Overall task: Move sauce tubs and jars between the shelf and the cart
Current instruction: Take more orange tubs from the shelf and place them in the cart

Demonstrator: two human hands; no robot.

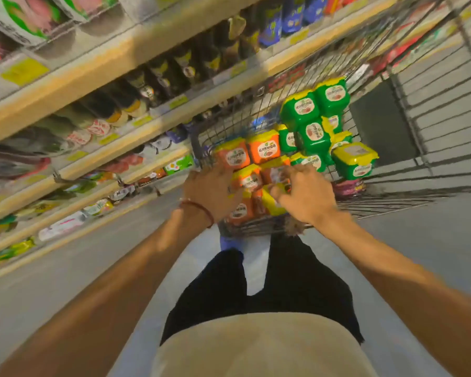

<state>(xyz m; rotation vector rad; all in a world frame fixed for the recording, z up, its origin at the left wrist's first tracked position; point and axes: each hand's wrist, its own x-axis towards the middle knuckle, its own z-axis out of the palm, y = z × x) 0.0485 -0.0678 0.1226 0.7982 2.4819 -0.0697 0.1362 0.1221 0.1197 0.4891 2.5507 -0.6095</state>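
A wire cart (386,170) stands ahead of me with several sauce tubs piled in it. Orange tubs with yellow lids (264,148) fill its near left part, and green tubs with yellow lids (313,134) are stacked further right. My left hand (210,191) reaches over the cart's near edge onto the orange tubs, its fingertips hidden among them. My right hand (307,194) hovers over the near tubs with fingers spread and bent, and I see nothing lifted in it. The picture is blurred by motion.
Store shelves (98,69) run along the left, with dark bottles and jars (136,99) on the middle tiers and packets lower down. Grey floor (52,289) lies between the shelves and my legs. A dark panel (378,126) sits in the cart's far right part.
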